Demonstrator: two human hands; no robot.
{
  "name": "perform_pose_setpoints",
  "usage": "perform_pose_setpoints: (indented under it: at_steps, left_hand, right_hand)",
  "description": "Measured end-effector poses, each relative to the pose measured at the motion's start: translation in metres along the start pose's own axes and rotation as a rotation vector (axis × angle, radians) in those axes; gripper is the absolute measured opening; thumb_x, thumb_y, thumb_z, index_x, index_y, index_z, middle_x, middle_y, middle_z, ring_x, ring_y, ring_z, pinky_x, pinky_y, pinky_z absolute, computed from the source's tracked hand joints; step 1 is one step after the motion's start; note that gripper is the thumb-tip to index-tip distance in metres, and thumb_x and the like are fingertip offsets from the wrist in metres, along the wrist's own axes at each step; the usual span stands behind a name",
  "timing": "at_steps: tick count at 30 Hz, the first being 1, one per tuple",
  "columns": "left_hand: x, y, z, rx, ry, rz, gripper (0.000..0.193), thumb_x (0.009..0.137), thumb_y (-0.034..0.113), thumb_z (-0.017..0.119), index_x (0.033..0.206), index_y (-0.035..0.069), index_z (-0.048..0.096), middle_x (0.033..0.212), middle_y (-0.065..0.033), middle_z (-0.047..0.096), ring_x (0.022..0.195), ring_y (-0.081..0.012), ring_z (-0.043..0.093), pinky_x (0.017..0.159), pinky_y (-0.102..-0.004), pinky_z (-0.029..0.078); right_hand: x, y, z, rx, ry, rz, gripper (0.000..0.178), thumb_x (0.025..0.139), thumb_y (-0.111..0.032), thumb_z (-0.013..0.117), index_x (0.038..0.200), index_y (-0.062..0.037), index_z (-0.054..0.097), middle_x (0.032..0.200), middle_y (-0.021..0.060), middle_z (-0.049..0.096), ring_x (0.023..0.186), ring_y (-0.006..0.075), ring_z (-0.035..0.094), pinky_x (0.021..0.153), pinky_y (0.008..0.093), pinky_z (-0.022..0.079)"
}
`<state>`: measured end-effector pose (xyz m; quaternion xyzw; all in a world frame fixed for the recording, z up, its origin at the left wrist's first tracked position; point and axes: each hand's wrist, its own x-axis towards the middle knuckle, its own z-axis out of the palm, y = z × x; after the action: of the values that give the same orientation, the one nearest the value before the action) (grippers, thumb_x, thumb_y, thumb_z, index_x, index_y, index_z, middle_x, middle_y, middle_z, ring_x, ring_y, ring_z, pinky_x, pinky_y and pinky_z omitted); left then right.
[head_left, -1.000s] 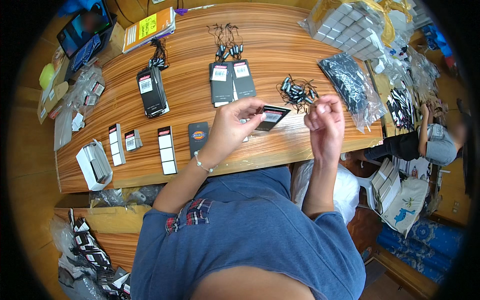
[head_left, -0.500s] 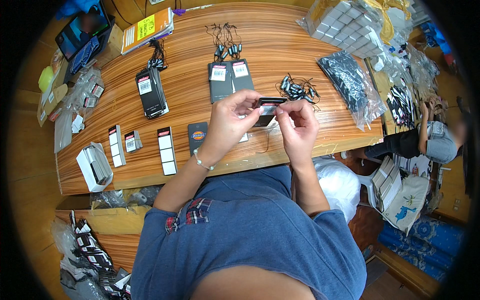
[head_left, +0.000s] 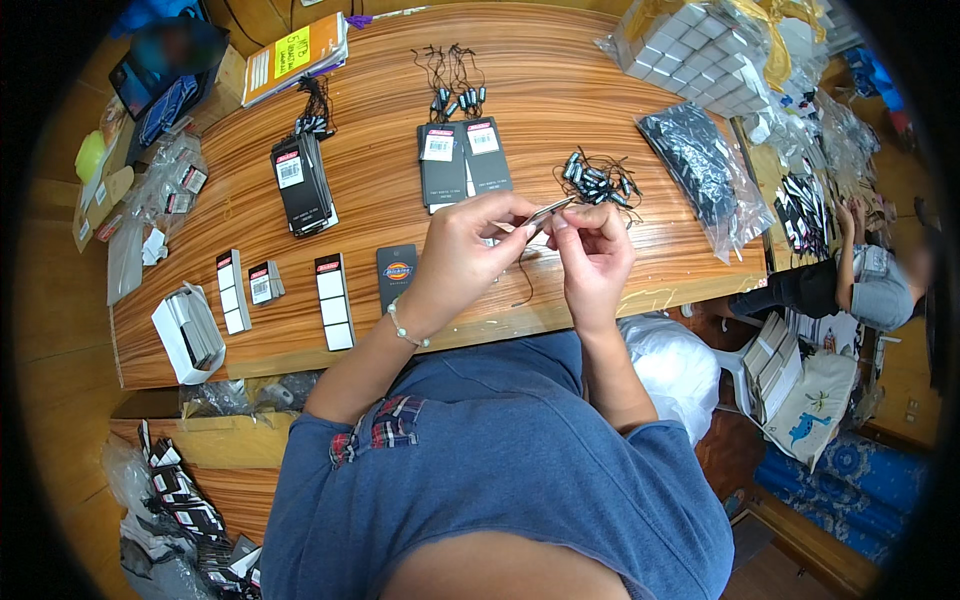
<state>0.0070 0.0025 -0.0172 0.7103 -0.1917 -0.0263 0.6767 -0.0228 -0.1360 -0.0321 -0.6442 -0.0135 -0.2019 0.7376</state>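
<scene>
Held hang tag (head_left: 546, 215): held up over the counter (head_left: 385, 80), between both hands, near the front edge; slim, flat card, tilted almost edge-on, showing as a narrow pale sliver with a dark border; too foreshortened to read the faces.
Left hand (head_left: 472, 238): thumb below, fingers above, pinching the near end of the tag.
Right hand (head_left: 597, 255): fingers curled in close at the far end; impossible to tell whether pinching card or cord, or merely touching.
Loose cord (head_left: 527, 278): thin, black, curving down below the tag; hidden at the top by the fingers.
Paired tag piles (head_left: 443, 172): dark grey, side by side beyond the left hand, with white barcode stickers under red strips.
Stringed toggle heap (head_left: 597, 182): black, tangled, with small shiny tubes, just beyond the right hand.
Clear plastic bag (head_left: 700, 180): farther right, full of dark pieces.
Emblem tag (head_left: 396, 280): dark, flat on the counter, near the left wrist.
</scene>
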Motion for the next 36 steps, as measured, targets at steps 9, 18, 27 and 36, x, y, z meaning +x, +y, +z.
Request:
perform_pose_setpoints:
  at_steps: [9,18,27,36]
  left_hand:
    - [-0.001,0.002,0.002,0.194,-0.043,0.116,0.018,0.075,-0.002,0.059,0.092,0.001,0.064,0.086,-0.0102,0.064,0.073,-0.0198,0.063,0.064,-0.027,0.052]
    - [0.007,0.008,-0.008,0.741,0.078,0.59,0.022,0.065,0.004,0.063,0.084,0.013,0.069,0.086,-0.0001,0.062,0.087,-0.0197,0.055,0.079,-0.0356,0.043]
    - [0.01,0.004,-0.005,0.806,0.019,0.717,0.014,0.068,0.012,0.062,0.08,0.013,0.068,0.079,0.0014,0.06,0.084,-0.0159,0.056,0.084,-0.0385,0.043]
    - [-0.01,-0.013,-0.011,0.32,-0.049,0.214,0.02,0.072,0.008,0.066,0.091,0.007,0.067,0.089,-0.0048,0.064,0.079,-0.0228,0.06,0.08,-0.0362,0.046]
  right_hand:
    - [0.001,0.005,-0.004,0.242,-0.009,0.125,0.01,0.083,0.007,0.054,0.084,-0.0014,0.049,0.077,0.0088,0.059,0.069,0.0103,0.058,0.061,0.0201,0.046]
    - [0.01,-0.011,-0.014,0.216,-0.154,0.246,0.019,0.088,-0.005,0.053,0.106,0.0017,0.052,0.085,0.009,0.063,0.078,0.0115,0.059,0.073,0.0232,0.046]
    - [0.01,0.003,-0.017,0.209,-0.015,0.228,0.003,0.085,-0.006,0.058,0.088,-0.0041,0.057,0.093,0.0036,0.056,0.082,0.0076,0.05,0.073,0.0213,0.041]
    - [0.042,-0.03,-0.037,0.503,0.0,-0.002,0.006,0.091,-0.01,0.051,0.094,-0.0052,0.05,0.081,0.0087,0.054,0.075,0.0158,0.053,0.068,0.0291,0.045]
